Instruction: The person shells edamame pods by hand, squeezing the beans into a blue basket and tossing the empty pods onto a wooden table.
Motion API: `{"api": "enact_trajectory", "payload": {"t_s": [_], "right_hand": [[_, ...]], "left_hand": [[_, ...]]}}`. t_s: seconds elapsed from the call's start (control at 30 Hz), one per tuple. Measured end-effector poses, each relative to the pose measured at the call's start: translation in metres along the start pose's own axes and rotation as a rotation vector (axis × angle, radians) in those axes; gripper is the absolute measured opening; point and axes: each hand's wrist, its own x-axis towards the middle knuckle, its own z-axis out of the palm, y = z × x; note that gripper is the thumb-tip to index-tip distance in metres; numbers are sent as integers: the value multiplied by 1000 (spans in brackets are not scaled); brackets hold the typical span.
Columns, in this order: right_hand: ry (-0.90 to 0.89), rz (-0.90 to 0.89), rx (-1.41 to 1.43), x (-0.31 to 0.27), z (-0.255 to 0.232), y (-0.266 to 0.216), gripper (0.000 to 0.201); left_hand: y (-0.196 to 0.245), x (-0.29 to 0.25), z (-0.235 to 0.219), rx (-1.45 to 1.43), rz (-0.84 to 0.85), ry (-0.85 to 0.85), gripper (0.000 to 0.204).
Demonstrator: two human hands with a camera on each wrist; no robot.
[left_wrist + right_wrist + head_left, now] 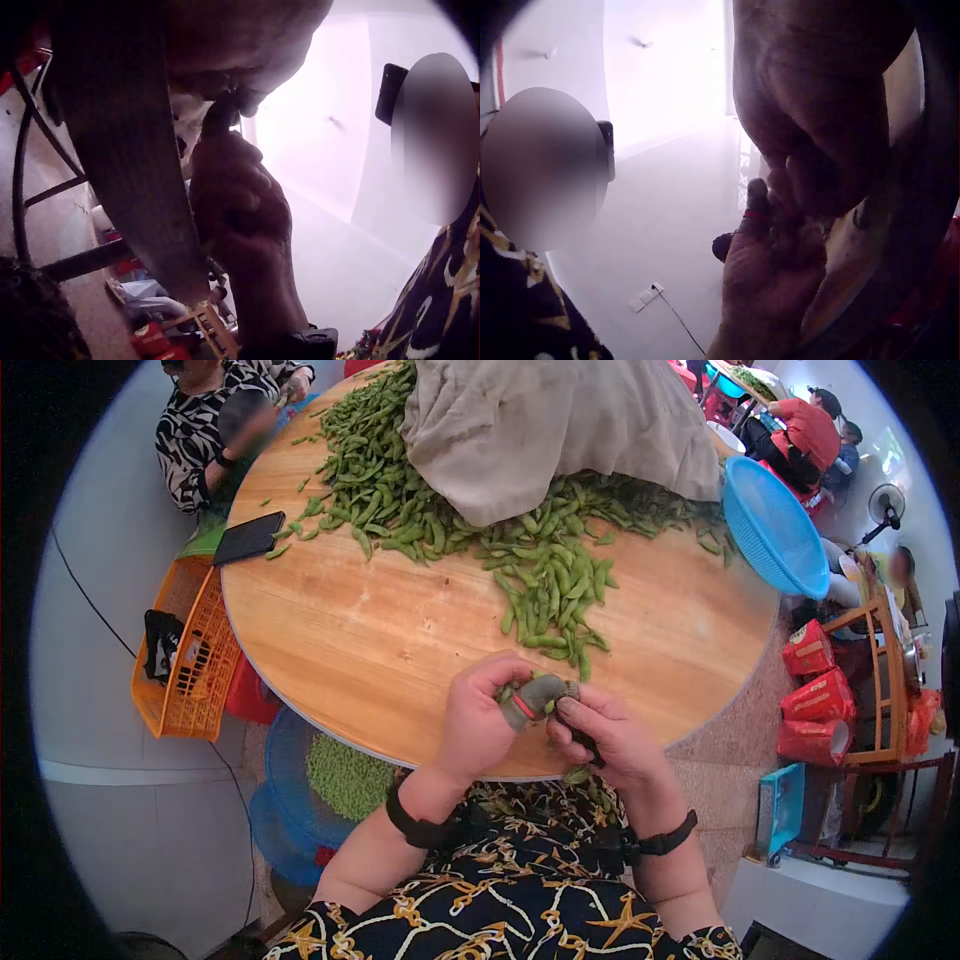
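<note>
Both hands meet above the round table's near edge in the head view. The left hand (483, 712), its thumb in a grey cover with a red band (524, 705), has curled fingers around a green pod (506, 692), mostly hidden. The right hand (612, 734) pinches at the same spot, its thumb and fingertips dark, touching the left thumb's tip. Green pods (556, 592) lie in a heap just beyond the hands. In the left wrist view the right hand (244, 202) shows curled fingers; the right wrist view shows the left hand (769, 277) in shadow.
A grey cloth (560, 430) covers much of the pod heap. A blue basket (775, 528) leans at the table's right edge, a phone (249, 539) lies at the left. Below left, a blue basin holds shelled beans (347, 777). An orange crate (190, 660) stands left; another person (215, 430) sits beyond.
</note>
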Motion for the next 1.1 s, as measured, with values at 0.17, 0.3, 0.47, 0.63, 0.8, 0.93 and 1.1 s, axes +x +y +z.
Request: {"api": "enact_trajectory", "payload": {"t_s": [0.17, 0.3, 0.47, 0.63, 0.8, 0.93, 1.1], "right_hand": [[-60, 46, 42, -2, 3, 3, 14], [81, -71, -202, 1, 11, -3, 15], [325, -402, -790, 9, 11, 4, 17], [222, -150, -298, 13, 1, 0, 18], [309, -149, -459, 9, -2, -21, 19], [244, -174, -446, 12, -4, -24, 17], [161, -144, -261, 12, -12, -16, 13]], "left_hand": [[3, -1, -5, -750, -387, -249, 19], [2, 2, 0, -836, -513, -169, 15], [2, 1, 5, -227, -244, -17, 21], [3, 1, 0, -472, -354, -12, 27], [5, -1, 1, -555, -417, -32, 27], [3, -6, 5, -26, -58, -154, 36], [14, -3, 4, -56, -118, -103, 48]]}}
